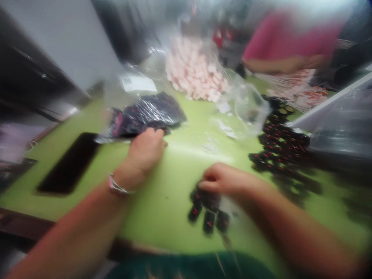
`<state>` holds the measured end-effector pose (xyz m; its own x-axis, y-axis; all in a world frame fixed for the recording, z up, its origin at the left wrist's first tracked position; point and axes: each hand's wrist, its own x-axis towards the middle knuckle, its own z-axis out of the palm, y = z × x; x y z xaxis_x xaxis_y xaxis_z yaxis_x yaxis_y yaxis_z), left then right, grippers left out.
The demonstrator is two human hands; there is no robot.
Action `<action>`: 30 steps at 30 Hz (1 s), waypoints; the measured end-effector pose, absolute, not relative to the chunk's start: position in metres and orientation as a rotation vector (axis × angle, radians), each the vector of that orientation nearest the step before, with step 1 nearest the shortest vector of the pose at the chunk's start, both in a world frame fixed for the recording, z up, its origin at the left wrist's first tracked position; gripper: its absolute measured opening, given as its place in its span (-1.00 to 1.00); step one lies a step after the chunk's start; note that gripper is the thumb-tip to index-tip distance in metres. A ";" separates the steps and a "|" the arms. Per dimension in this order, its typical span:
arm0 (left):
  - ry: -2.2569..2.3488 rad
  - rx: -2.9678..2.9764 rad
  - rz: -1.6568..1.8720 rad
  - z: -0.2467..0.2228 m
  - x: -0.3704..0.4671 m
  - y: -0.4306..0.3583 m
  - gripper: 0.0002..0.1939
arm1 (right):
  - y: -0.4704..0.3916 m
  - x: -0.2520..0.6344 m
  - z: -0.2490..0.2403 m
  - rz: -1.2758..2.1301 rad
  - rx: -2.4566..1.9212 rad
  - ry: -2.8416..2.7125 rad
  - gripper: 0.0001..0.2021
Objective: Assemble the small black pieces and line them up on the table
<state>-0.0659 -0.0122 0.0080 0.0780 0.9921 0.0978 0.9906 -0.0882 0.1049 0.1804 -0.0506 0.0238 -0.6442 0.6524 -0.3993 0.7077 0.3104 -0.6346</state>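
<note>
My left hand (147, 151) is at the near edge of a clear plastic bag (139, 83) holding dark pieces (154, 110). Its fingers are curled, with the tips hidden, so what they grip cannot be made out. A bracelet (117, 186) circles that wrist. My right hand (222, 178) is closed, thumb and fingers together, on small black pieces with red marks. Several more of these black pieces (208, 221) lie just below it on the green table (162, 217). The picture is blurred, so fine detail is lost.
A dark flat slab (69, 162) lies at the left. Behind stands a bag of pale pink pieces (197, 73), with a crumpled clear bag (250, 108) beside it. A black heap (281, 143) and a plastic bin (343, 120) are at right. Across the table is a person in pink (293, 38).
</note>
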 end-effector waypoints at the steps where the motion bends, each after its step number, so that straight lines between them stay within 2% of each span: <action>1: 2.079 2.328 0.205 0.005 -0.065 -0.012 -0.69 | -0.049 0.183 0.025 -1.241 1.284 2.491 -0.69; 4: 2.001 2.344 0.230 0.000 -0.063 -0.011 -0.66 | -0.038 0.194 0.023 -1.032 1.554 2.588 -0.68; 7: 1.833 2.260 0.350 0.003 -0.060 -0.010 -0.65 | -0.023 0.210 0.016 -0.636 2.030 2.622 -0.81; 9: 1.636 2.087 0.523 0.005 -0.057 -0.011 -0.67 | -0.014 0.219 0.010 -0.428 2.253 2.602 -0.87; 11: 1.405 1.780 0.680 0.006 -0.051 -0.014 -0.67 | -0.007 0.227 0.004 -0.365 2.345 2.602 -0.86; 15: 1.106 1.257 0.788 -0.002 -0.037 -0.021 -0.57 | 0.004 0.229 -0.011 -0.422 2.389 2.667 -0.86; 22: 0.961 0.994 0.846 -0.007 -0.019 -0.031 -0.53 | 0.008 0.214 -0.019 -0.248 2.339 2.576 -0.83; 30: 0.852 0.722 0.824 -0.001 -0.016 -0.035 -0.68 | 0.001 0.213 -0.010 -0.039 2.149 2.437 -0.79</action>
<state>-0.0158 -0.0346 -0.0006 0.4032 0.8453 -0.3507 -0.3226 0.4899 0.8099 0.2130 0.0008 -0.0102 -0.1223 0.9904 0.0648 0.9878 0.1278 -0.0893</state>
